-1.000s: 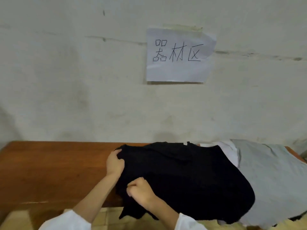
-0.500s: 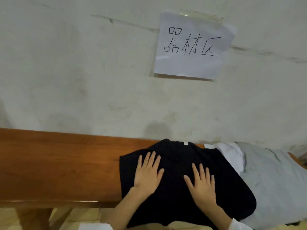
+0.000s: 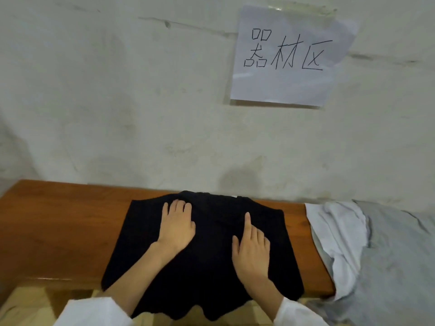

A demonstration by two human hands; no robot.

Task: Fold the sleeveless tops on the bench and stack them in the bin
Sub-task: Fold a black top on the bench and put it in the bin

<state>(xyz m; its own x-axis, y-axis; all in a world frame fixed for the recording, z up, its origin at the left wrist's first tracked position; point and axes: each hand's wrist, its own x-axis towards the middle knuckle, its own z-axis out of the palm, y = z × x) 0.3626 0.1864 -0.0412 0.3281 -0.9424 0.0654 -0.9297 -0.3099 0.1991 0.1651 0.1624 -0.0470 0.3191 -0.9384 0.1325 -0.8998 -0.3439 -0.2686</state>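
A black sleeveless top [image 3: 211, 274] lies spread across the wooden bench [image 3: 58, 231], its lower hem hanging over the front edge. My left hand [image 3: 177, 225] rests flat on the upper left part of the top, fingers straight. My right hand [image 3: 250, 245] lies on the cloth right of the middle, with the index finger stretched forward and the other fingers partly bent. Neither hand grips the fabric. To the right lie a white top [image 3: 336, 234] and a grey top [image 3: 397, 262], crumpled on the bench. No bin is in view.
A plastered wall [image 3: 117, 102] rises directly behind the bench, with a taped paper sign [image 3: 287, 57] bearing handwritten characters. Bare bench wood stretches to the left of the black top. Tiled floor [image 3: 23, 304] shows below the bench's front edge.
The black top has come away from the white and grey tops, with bare wood now between them. My hands went from gripping its left edge to lying on it; the right fingers have since partly bent.
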